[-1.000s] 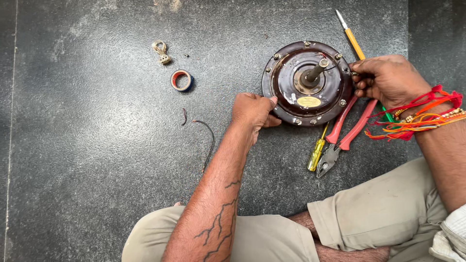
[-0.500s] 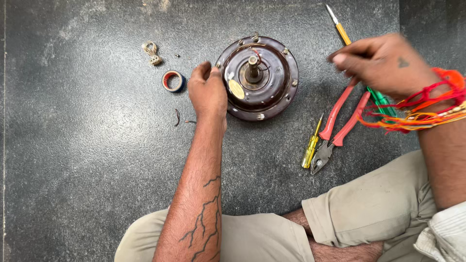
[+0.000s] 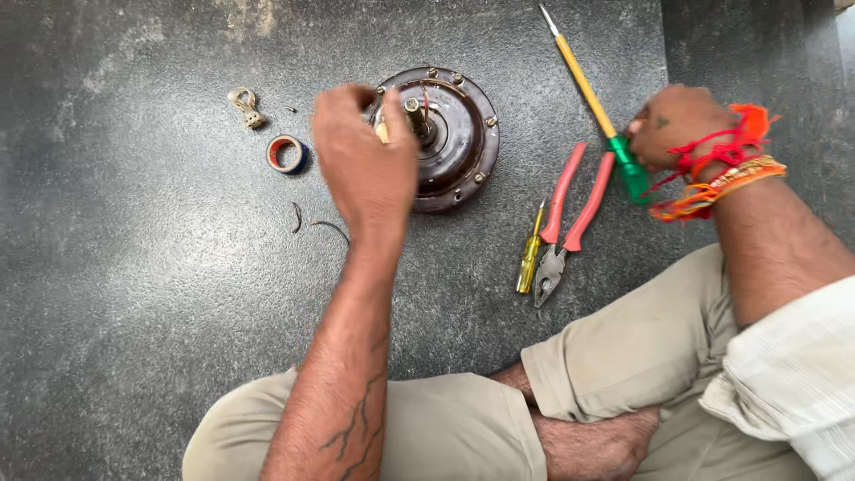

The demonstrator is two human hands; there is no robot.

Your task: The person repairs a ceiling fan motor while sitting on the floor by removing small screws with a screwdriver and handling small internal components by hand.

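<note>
One round, dark-brown metal motor housing with a central shaft sits on the speckled grey stone floor. The left hand rests over its left rim — grip curled, hold unclear. The right hand closes on the green handle of one long yellow screwdriver. Between them lie one red-handled pliers and one small yellow screwdriver — farther left, one tape roll.

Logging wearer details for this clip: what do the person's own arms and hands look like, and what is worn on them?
Both hands are bare, no gloves. The left hand has a bare forearm with a dark branching tattoo near the elbow. The right hand carries a small dark mark on its back, and red and orange thread bands wrap the wrist. A pale ribbed sleeve covers the right upper arm.
</note>
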